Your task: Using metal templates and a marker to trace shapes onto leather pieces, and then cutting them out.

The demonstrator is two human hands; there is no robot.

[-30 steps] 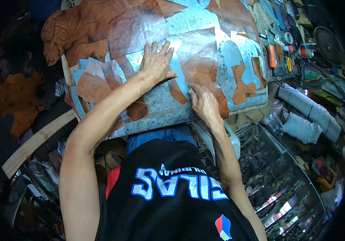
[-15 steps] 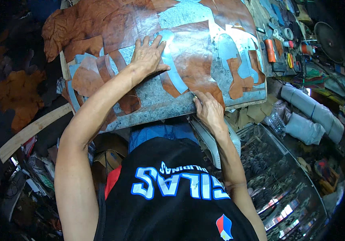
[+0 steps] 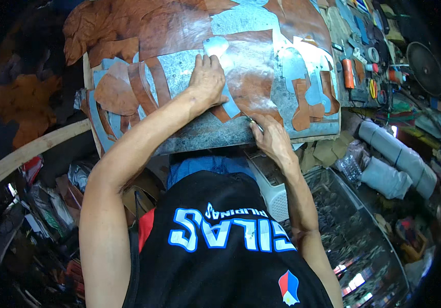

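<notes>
My left hand lies on a long pale blue-grey template, its fingers stretched flat and the thumb toward the lower end. That template rests on a brown leather sheet. At the template's near right corner, my right hand closes around a slim pointed knife. The knife's tip touches or hovers just over the leather's lower edge; I cannot tell which. Beneath the leather is a worn grey cutting board.
Brown leather cut pieces lie left on the board, and more leather with templates lies right. An orange cylinder and tape rolls stand far right. A white plastic chair and a glass-topped case are near my right arm.
My left hand has slid nearer and right along the template, its fingers now closer together. The right hand stays near the template's corner with the knife. The view has shifted slightly.
</notes>
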